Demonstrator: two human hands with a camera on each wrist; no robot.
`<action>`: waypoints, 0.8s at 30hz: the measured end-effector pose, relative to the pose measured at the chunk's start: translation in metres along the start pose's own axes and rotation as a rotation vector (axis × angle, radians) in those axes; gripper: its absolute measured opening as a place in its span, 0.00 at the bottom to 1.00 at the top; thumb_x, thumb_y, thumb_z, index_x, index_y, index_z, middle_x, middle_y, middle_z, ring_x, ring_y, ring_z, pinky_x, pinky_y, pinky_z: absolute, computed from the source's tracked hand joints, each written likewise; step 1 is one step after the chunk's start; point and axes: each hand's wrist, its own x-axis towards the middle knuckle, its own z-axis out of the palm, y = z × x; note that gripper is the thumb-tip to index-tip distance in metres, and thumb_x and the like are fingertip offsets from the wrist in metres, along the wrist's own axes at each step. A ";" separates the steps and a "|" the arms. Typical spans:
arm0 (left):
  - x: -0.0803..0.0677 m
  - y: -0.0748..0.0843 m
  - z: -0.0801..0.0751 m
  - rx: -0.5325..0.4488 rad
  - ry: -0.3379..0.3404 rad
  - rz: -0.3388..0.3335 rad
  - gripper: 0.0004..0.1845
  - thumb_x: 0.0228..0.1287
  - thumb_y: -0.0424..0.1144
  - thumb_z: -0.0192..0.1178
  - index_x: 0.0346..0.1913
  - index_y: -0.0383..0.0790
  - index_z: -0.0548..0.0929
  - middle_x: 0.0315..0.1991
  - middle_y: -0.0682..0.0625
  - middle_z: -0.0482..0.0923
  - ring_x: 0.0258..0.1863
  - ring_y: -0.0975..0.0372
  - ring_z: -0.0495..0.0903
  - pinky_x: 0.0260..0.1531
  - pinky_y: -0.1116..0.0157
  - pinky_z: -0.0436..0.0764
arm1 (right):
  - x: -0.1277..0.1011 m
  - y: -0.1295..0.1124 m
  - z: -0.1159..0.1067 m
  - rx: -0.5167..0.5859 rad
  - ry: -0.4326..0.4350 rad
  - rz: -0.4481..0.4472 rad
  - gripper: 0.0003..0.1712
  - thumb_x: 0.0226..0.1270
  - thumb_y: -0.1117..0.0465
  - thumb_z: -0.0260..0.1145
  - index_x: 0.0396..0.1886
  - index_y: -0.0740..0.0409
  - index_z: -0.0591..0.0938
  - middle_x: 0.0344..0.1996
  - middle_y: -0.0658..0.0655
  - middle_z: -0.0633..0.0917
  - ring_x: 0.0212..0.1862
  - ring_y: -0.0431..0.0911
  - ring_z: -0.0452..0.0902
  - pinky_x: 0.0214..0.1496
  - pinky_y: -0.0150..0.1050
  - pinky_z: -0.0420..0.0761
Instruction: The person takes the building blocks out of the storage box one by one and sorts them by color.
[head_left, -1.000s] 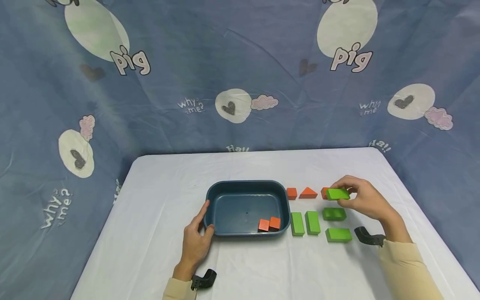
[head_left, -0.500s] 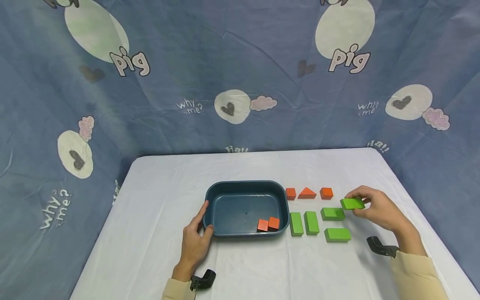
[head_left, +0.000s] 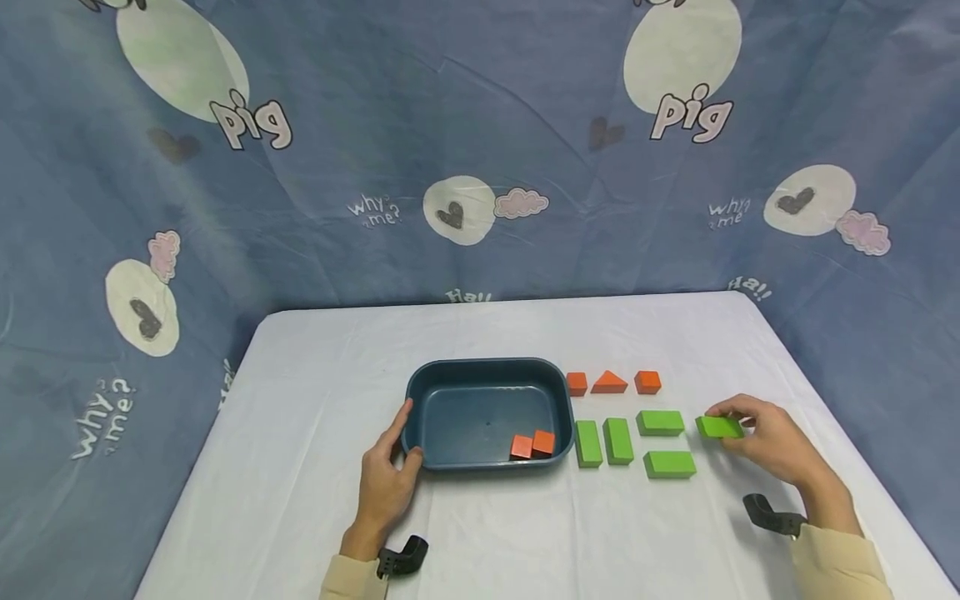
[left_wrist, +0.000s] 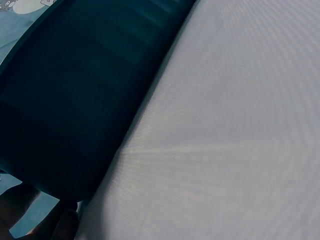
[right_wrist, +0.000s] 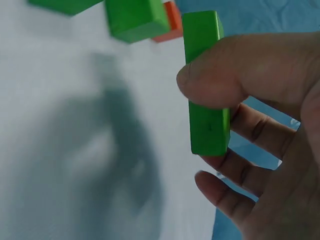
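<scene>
Between thumb and fingers, my right hand (head_left: pixel 780 446) pinches a green rectangular block (head_left: pixel 718 427) above the right part of the table. The right wrist view shows the thumb (right_wrist: pixel 215 75) across the face of that block, its other fingers behind it. My left hand (head_left: pixel 386 483) rests against the left end of a dark blue tray (head_left: pixel 457 429), thumb at the near corner and fingers along the side. Two orange blocks (head_left: pixel 521 447) lie in the tray's near right corner. Left of the held block lies a green block (head_left: pixel 660 422), with another green block (head_left: pixel 670 465) nearer me.
Two green blocks (head_left: pixel 588 443) lie lengthwise just right of the tray. Behind them run an orange block (head_left: pixel 577 383), an orange triangular block (head_left: pixel 609 383) and an orange cube (head_left: pixel 647 382). A white cloth (head_left: pixel 337 367) covers the table; a blue printed curtain (head_left: pixel 300 250) hangs behind.
My right hand has carried the green block right and nearer me, uncovering the orange cube it partly hid. My left hand stays at the tray.
</scene>
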 end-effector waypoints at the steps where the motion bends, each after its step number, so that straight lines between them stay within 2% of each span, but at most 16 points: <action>1: 0.000 0.000 0.000 0.001 0.001 0.002 0.41 0.56 0.19 0.58 0.76 0.39 0.69 0.72 0.45 0.69 0.71 0.51 0.66 0.67 0.75 0.63 | -0.001 0.002 0.001 -0.006 -0.008 0.013 0.23 0.44 0.75 0.76 0.43 0.56 0.88 0.39 0.51 0.87 0.44 0.42 0.78 0.45 0.43 0.79; 5: 0.001 -0.001 -0.001 0.006 0.001 0.002 0.40 0.56 0.20 0.58 0.76 0.39 0.69 0.72 0.45 0.69 0.71 0.52 0.66 0.67 0.75 0.63 | -0.002 0.007 0.005 -0.011 -0.064 0.082 0.23 0.44 0.74 0.75 0.44 0.60 0.88 0.40 0.55 0.87 0.46 0.56 0.79 0.48 0.55 0.78; 8: 0.001 -0.001 -0.001 0.011 0.000 -0.001 0.40 0.56 0.20 0.58 0.76 0.40 0.69 0.72 0.45 0.69 0.71 0.52 0.67 0.67 0.75 0.63 | -0.004 0.011 0.008 -0.003 -0.093 0.110 0.23 0.44 0.73 0.76 0.45 0.61 0.87 0.41 0.58 0.87 0.47 0.60 0.79 0.48 0.61 0.77; 16: 0.002 -0.001 -0.001 0.009 0.003 -0.004 0.41 0.56 0.20 0.57 0.76 0.40 0.69 0.72 0.44 0.69 0.71 0.53 0.66 0.67 0.75 0.63 | -0.007 0.013 0.017 -0.038 -0.085 0.098 0.23 0.40 0.75 0.76 0.43 0.61 0.88 0.41 0.58 0.87 0.46 0.56 0.81 0.49 0.56 0.79; 24: 0.000 0.000 0.000 -0.012 -0.008 -0.027 0.41 0.56 0.19 0.58 0.76 0.40 0.68 0.73 0.45 0.68 0.72 0.52 0.66 0.67 0.75 0.62 | -0.008 0.012 0.018 -0.036 -0.108 0.113 0.24 0.41 0.74 0.75 0.45 0.66 0.86 0.43 0.62 0.86 0.48 0.61 0.80 0.53 0.63 0.76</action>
